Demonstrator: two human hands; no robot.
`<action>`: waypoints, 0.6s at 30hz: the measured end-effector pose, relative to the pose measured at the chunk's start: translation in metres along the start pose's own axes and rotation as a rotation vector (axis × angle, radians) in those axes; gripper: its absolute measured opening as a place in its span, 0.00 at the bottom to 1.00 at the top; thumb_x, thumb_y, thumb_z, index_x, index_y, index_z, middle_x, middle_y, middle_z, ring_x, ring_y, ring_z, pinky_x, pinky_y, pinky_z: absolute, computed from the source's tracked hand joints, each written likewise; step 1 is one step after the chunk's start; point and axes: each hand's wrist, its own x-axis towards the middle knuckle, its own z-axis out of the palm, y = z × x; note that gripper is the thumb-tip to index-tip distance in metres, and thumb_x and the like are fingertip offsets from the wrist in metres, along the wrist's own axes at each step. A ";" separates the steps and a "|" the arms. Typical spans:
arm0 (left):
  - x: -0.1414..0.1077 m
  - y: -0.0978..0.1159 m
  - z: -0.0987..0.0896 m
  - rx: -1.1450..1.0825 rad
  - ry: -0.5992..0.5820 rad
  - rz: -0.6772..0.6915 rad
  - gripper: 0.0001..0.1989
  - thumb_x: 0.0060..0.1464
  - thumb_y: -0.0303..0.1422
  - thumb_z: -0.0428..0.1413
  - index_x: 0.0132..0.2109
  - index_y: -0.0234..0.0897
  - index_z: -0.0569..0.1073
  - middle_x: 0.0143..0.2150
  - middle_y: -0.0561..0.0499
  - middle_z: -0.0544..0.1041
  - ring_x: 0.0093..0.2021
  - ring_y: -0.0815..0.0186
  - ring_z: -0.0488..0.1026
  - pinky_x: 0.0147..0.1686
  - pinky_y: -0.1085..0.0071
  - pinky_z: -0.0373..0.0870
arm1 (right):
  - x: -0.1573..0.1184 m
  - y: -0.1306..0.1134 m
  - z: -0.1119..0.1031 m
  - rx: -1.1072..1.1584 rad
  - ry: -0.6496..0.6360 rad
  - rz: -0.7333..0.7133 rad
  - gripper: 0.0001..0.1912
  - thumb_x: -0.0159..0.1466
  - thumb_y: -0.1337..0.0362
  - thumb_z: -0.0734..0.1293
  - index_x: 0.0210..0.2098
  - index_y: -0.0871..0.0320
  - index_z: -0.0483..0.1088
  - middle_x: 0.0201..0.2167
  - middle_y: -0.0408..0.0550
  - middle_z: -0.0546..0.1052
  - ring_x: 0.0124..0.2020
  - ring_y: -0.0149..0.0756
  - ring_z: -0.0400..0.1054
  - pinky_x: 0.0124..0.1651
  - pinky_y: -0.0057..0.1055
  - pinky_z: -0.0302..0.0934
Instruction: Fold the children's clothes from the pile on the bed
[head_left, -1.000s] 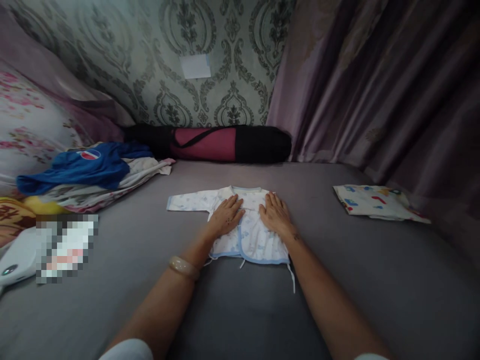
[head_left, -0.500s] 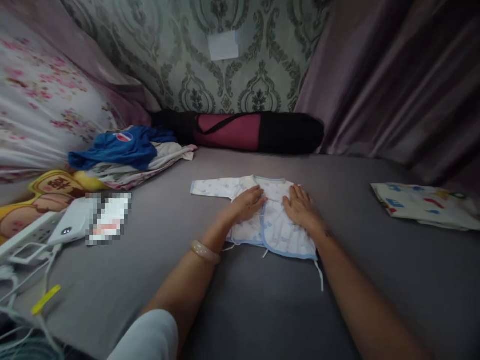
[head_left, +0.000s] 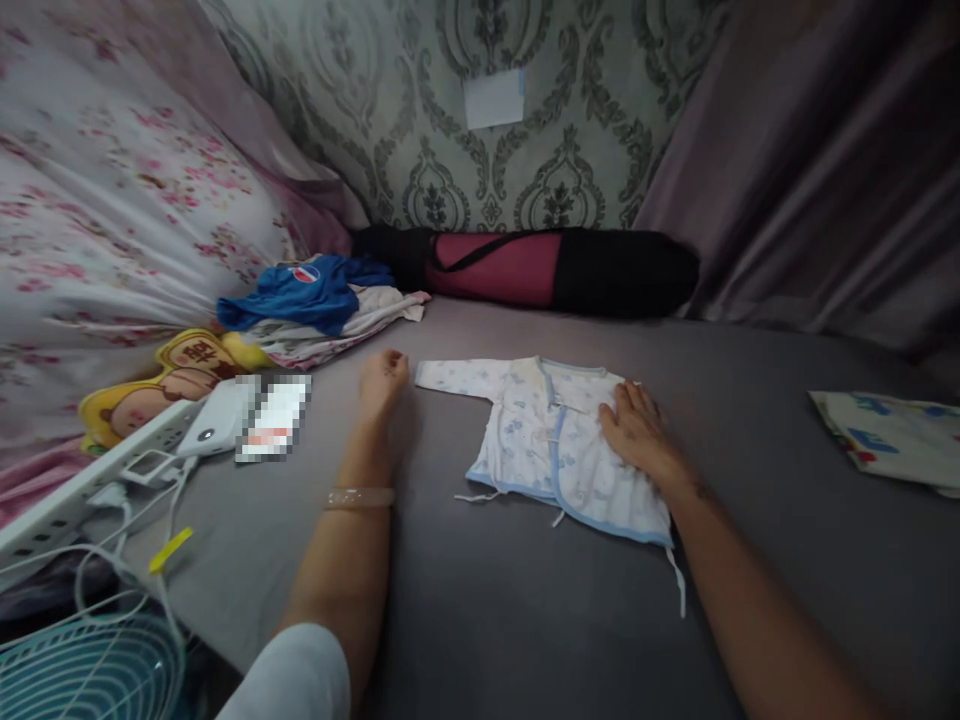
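Observation:
A small white baby shirt [head_left: 517, 440] with a faint blue print, blue edging and thin ties lies front up on the grey sheet. One sleeve stretches out to the left; the other does not show beyond the right side. My right hand [head_left: 637, 428] rests flat on the shirt's upper right part, fingers extended. Just left of the outstretched sleeve's cuff is my left hand [head_left: 384, 385], its fingers curled in, apart from the cloth. Nothing shows in its fingers.
A black and maroon long bag [head_left: 495, 270] lies along the wall. On the left are a blue garment [head_left: 300, 295], a yellow cushion [head_left: 150, 395], a white power strip [head_left: 97, 480] with cables, and a teal fan [head_left: 90, 665]. Folded printed cloth [head_left: 892, 435] lies right.
My left hand has left the shirt's chest and moved left beside the sleeve cuff, fingers now curled. My right hand stays on the shirt. The view has turned slightly left.

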 end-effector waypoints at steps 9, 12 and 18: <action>0.003 -0.014 0.020 0.065 -0.081 -0.287 0.15 0.58 0.42 0.53 0.42 0.34 0.74 0.41 0.40 0.79 0.46 0.54 0.75 0.43 0.66 0.68 | 0.002 0.000 -0.003 0.108 0.013 -0.025 0.42 0.64 0.44 0.47 0.73 0.56 0.37 0.72 0.49 0.47 0.72 0.51 0.35 0.70 0.54 0.33; 0.002 -0.010 0.024 0.162 -0.121 -0.259 0.20 0.57 0.48 0.53 0.41 0.34 0.74 0.43 0.36 0.78 0.49 0.50 0.74 0.46 0.63 0.67 | -0.003 -0.005 -0.009 0.076 0.047 -0.047 0.40 0.64 0.46 0.46 0.72 0.56 0.41 0.72 0.51 0.47 0.71 0.51 0.38 0.69 0.55 0.34; 0.000 -0.001 0.030 0.229 -0.125 -0.243 0.19 0.53 0.47 0.57 0.41 0.34 0.75 0.49 0.31 0.76 0.56 0.43 0.69 0.52 0.55 0.65 | -0.012 -0.024 -0.022 -0.002 0.042 -0.111 0.36 0.66 0.51 0.44 0.70 0.57 0.49 0.71 0.49 0.50 0.71 0.43 0.40 0.70 0.48 0.36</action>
